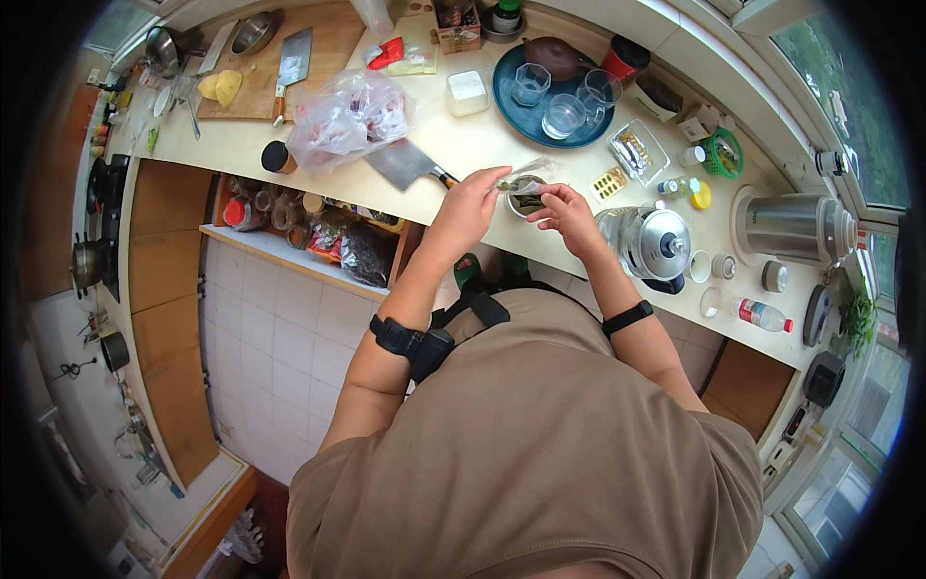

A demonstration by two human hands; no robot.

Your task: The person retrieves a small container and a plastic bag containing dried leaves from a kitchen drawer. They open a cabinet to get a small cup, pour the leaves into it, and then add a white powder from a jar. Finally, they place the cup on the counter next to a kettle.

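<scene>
Between both hands is a small clear plastic bag (546, 171) with a little greenish dried matter in it. My left hand (470, 206) grips one end of the bag at its fingertips. At the other end, my right hand (568, 217) pinches the plastic between thumb and forefinger, its other fingers loosely curled. Directly under the bag stands a round container (512, 207) holding dark leaf-like pieces; bag and fingers hide part of its rim. A cleaver (405, 165) lies left of my left hand, its handle near the fingers. A glass kettle with a metal lid (655, 246) stands right of my right hand.
A blue tray (506, 108) at the back carries glasses and a brown teapot (553, 56). Leftward are a bulging plastic bag (347, 116), a dark-lidded jar (277, 157) and a cutting board (325, 43). An open drawer (289, 255) juts out below the counter. A thermos (788, 224) lies rightward.
</scene>
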